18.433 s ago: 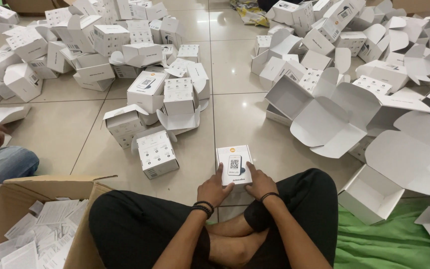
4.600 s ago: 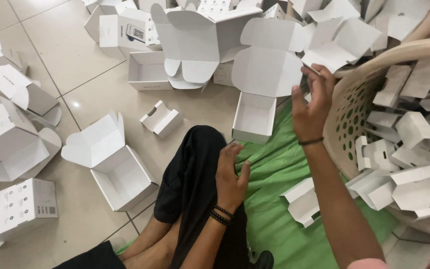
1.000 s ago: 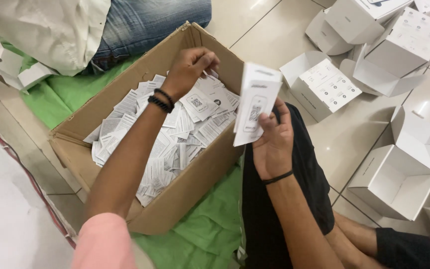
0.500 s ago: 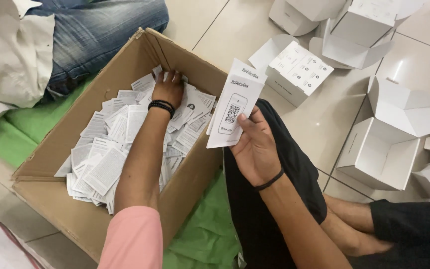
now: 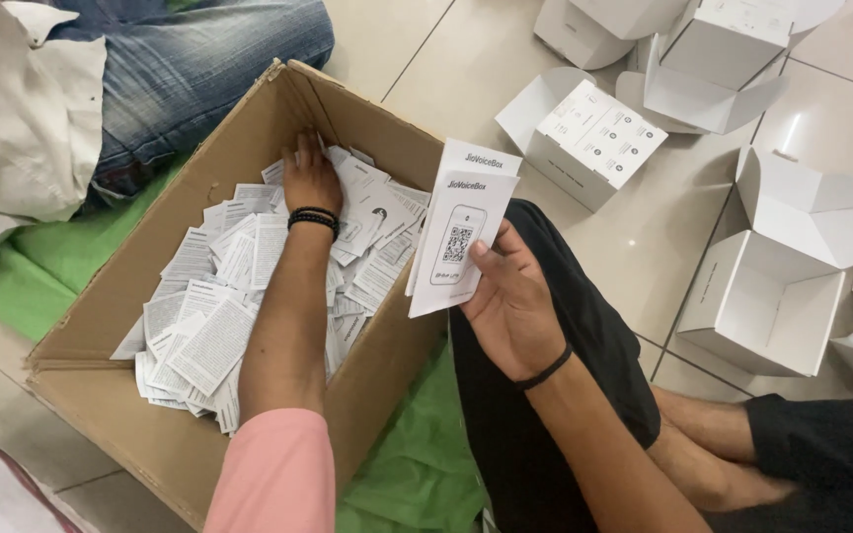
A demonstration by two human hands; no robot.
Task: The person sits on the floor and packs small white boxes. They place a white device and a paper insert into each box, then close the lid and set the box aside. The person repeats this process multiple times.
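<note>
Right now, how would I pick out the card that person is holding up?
Find the brown cardboard box full of small printed leaflets. Just past its right wall, the right hand holds up white cards; unlike the leaflets, the front one shows a rounded outline with a square code.

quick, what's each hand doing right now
Left hand: open, fingers spread flat on the printed leaflets in the cardboard box.
Right hand: closed on white cards, held upright.

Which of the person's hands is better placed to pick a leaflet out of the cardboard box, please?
Probably the left. The left hand already lies inside the cardboard box, its fingers resting on the leaflets. The right hand is outside the box and occupied, holding white cards.
</note>
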